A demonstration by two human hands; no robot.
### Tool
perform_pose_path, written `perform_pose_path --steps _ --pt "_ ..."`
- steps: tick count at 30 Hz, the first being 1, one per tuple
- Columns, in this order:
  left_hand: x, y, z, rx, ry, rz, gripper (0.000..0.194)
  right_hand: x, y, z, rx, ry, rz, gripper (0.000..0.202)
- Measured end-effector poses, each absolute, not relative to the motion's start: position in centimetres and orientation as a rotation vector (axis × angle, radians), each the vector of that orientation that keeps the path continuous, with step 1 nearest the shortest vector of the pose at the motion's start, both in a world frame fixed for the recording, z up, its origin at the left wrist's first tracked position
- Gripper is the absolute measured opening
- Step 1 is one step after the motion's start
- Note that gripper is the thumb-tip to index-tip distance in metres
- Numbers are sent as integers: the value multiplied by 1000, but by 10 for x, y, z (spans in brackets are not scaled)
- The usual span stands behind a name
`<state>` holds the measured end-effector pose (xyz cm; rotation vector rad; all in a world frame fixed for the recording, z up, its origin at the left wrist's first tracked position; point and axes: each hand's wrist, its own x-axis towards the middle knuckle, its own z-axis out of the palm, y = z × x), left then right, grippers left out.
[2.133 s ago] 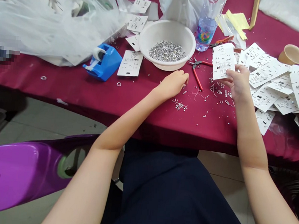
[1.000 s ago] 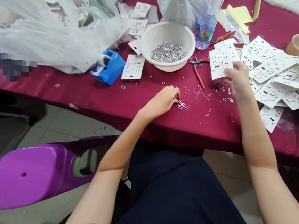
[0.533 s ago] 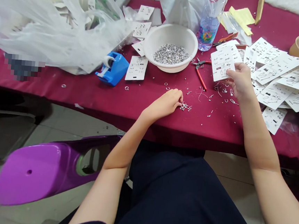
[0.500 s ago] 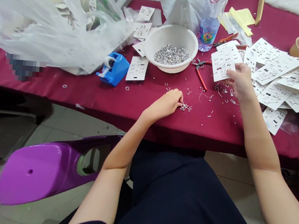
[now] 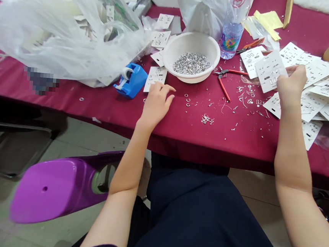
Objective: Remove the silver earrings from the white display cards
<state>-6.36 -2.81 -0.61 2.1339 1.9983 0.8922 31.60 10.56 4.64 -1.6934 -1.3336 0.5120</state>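
My left hand [image 5: 157,103] is over the table just below a white card of small metal pieces [image 5: 156,76], its fingers apart and nothing visible in them. At the right, my right hand [image 5: 293,84] pinches a white card [image 5: 270,72] by its right edge. Another card [image 5: 251,61] lies to the left of the held one. A small pile of metal pieces [image 5: 207,119] rests on the red cloth between my hands. Behind it stands a white bowl [image 5: 191,78] with many small metal rings in it.
Many cards [image 5: 320,75] overlap at the right. Red-handled pliers [image 5: 224,89] lie right of the bowl, below a water bottle [image 5: 231,37]. A blue tape dispenser [image 5: 133,81] and plastic bags [image 5: 74,35] are at the left. A purple stool [image 5: 49,190] stands below the table edge.
My left hand has moved left from the small metal pile, and its fingers have spread. My right hand has shifted right with a card, away from the other card now lying at its left.
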Motion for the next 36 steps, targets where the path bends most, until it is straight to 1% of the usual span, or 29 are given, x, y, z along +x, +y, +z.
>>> perform_pose_path --steps 1,3,5,7,10,13,15,18,20,23,26,29,31,32,34,36 --pt "-59 -26 -5 2163 1938 835 21 315 104 46 -1803 -1383 350 30" --pt "-48 -19 -1 2206 1856 704 25 306 99 47 -1975 -1526 127 48" --pt "-41 -9 2 2218 1844 588 25 289 92 45 -1944 -1818 46 59" --pt "-39 1 3 2202 1848 505 20 270 85 38 -1841 -2119 61 64" --pt "-41 14 2 2140 1818 464 10 249 80 19 -1710 -2430 110 81" --pt "-44 17 1 2093 1775 482 5 241 80 3 -1687 -2527 276 102" --pt "-44 15 3 2093 1734 524 10 241 82 -1 -1721 -2531 374 110" --pt "-42 11 4 2086 1663 574 18 242 81 0 -1746 -2529 369 105" --pt "-40 12 3 2081 1670 580 12 242 79 2 -1729 -2523 314 95" --pt "-38 18 -1 2039 1705 556 4 241 75 3 -1609 -2526 235 71" --pt "-38 24 -3 1973 1698 517 6 237 74 1 -1519 -2502 198 45" --pt "-41 21 3 1964 1682 509 8 232 74 -2 -1538 -2446 127 28" --pt "-43 14 12 1933 1657 522 7 231 75 -3 -1569 -2415 81 25" --pt "-44 9 17 1907 1640 542 6 232 76 -3 -1587 -2397 80 26" --pt "-44 0 25 1857 1609 604 5 235 77 -3 -1602 -2363 117 33" --pt "-42 -8 31 1853 1578 680 8 239 78 -1 -1582 -2351 142 41"
